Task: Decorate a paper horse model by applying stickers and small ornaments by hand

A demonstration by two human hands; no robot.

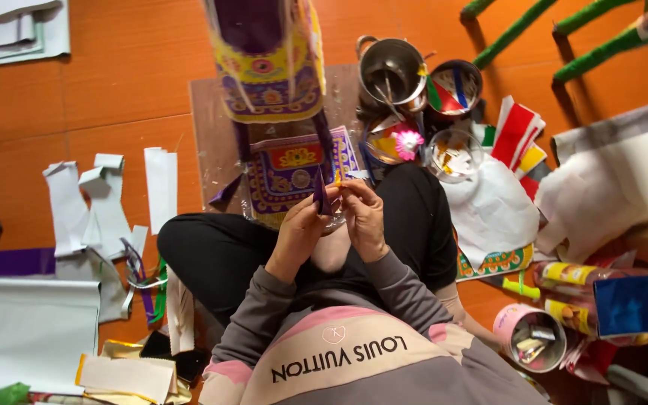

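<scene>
Your left hand (296,234) and right hand (364,219) both pinch a small purple paper piece (322,196) between fingertips; its lower edge hides behind your fingers.

Grey sweatshirt, pink band, black trousers.

Strip of dark purple paper (321,193): narrow, pointed, standing roughly upright, pinched between the fingertips of the left hand (299,231) and the right hand (364,217), above the lap. A small yellow bit shows at its upper right edge, perhaps a trim; the view is too blurred to tell.

Purple paper panel (294,171): ornate yellow, red and blue border pattern, lying flat on the brown board (211,127), near its front edge, just beyond the hands.
</scene>
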